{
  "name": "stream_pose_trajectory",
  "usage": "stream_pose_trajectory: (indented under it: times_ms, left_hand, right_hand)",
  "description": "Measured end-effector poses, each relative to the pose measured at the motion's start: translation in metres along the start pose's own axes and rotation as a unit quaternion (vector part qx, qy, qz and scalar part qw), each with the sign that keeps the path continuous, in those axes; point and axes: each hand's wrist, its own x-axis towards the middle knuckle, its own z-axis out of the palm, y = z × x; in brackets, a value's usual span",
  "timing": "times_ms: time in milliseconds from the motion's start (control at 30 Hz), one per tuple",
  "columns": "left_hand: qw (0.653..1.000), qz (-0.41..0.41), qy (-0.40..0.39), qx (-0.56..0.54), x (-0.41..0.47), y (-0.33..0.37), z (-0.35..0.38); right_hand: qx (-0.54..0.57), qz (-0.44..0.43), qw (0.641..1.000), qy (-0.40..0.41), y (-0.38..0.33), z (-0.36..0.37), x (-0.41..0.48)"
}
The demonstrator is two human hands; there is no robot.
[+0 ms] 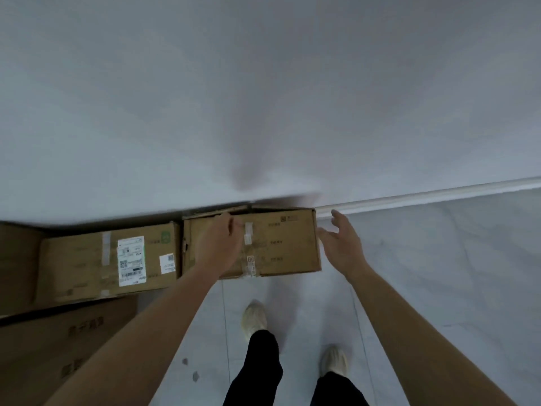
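Left hand [219, 244] lies over the top of a brown rectangular cardboard box [281, 244]. Its fingers are curled over the far upper edge and hold it, thumb beside a strip of pale tape [248, 232]. Right hand [341, 244] is spread wide with fingers apart and holds nothing. Its fingertips are just beside the box's right end; contact cannot be told.

The box sits on the pale tiled floor [439, 273], against the grey-white wall [263, 83], where the white baseboard [424, 196] ends. Its left end is just beside a second, longer cardboard box [76, 265].

Writing: faint dark print in short rows on the held box and a small square mark near its lower edge, all too blurred to read. The longer box carries a white shipping label [131, 260] with barcodes, a small white sticker [167, 263] and a green mark [166, 237], none legible.

A third brown carton [58, 347], lower left, is cut off by the frame and its print is smeared. The left forearm hides part of the held box's top. Pale shoes [253, 316] stand below.
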Motion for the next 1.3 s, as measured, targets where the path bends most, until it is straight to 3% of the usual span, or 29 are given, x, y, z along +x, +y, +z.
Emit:
stream_pose_trajectory:
  times_ms: [100,233,400,667,800,1033,1167,1300]
  left_hand:
    - [0.989,0.134,0.067,0.012,-0.008,0.093,-0.066]
    - [0.952,0.275,0.132,-0.018,-0.027,0.224,-0.134]
    - [0.909,0.390,0.120,-0.077,-0.099,0.359,-0.165]
    - [0.794,0.590,0.088,-0.114,-0.317,0.494,-0.147]
    - [0.761,0.629,0.061,-0.145,-0.426,0.518,-0.101]
    - [0.730,0.657,-0.106,-0.156,-0.638,0.544,0.040]
    - [0.673,0.698,-0.209,-0.129,-0.734,0.576,0.111]
    - [0.617,0.733,-0.238,-0.161,-0.797,0.614,0.172]
  right_hand:
    - [0.044,-0.090,0.991,0.087,-0.072,-0.065,-0.043]
    - [0.101,-0.199,0.949,0.224,-0.148,-0.167,-0.115]
    - [0.156,-0.220,0.907,0.322,-0.158,-0.276,-0.227]
    - [0.124,-0.223,0.844,0.471,-0.056,-0.405,-0.428]
    - [0.113,-0.205,0.811,0.535,0.018,-0.444,-0.515]
    - [0.164,-0.106,0.757,0.624,0.208,-0.502,-0.658]
    - [0.196,-0.036,0.715,0.670,0.307,-0.525,-0.723]
    - [0.228,0.002,0.665,0.711,0.373,-0.546,-0.763]
